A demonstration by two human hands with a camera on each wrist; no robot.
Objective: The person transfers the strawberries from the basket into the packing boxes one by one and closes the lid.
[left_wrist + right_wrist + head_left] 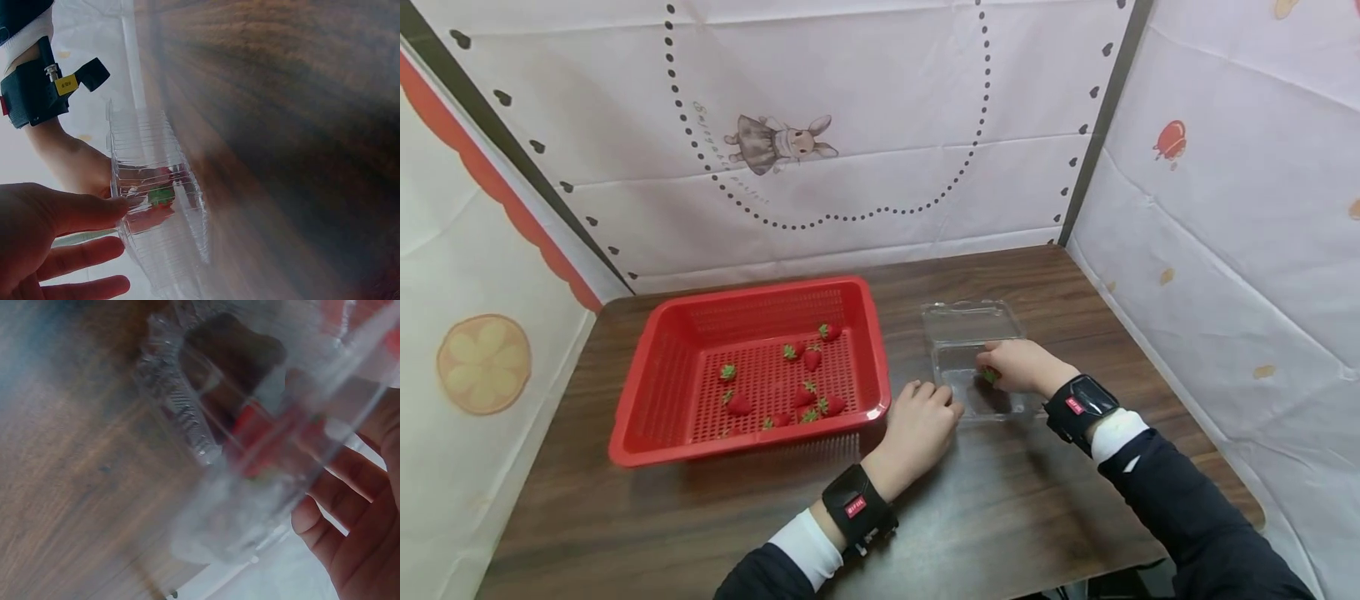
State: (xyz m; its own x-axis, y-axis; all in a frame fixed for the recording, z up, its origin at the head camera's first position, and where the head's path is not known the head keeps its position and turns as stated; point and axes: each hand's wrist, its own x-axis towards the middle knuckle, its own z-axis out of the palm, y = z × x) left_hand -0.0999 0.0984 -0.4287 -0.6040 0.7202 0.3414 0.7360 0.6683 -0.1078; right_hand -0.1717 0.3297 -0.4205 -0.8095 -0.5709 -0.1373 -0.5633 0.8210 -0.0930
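Note:
A clear plastic box [953,360] stands on the table with its lid [973,321] folded back at the far side. My right hand [1018,367] reaches into the box and holds a strawberry [990,375], whose green cap shows beside the fingers. Through the plastic wall, the left wrist view gives red flesh and a green cap [161,195]; the right wrist view is blurred but has a red strawberry [250,437] near the fingertips. At the near left edge of the box, my left hand [917,425] grips the rim, its thumb [94,212] against the wall.
A red perforated basket [651,367] sits left of the box, with several strawberries [739,404] scattered over its floor. My left hand lies close to its near right corner. Printed white cloth walls [865,108] border the wooden table [985,508] at the back and sides.

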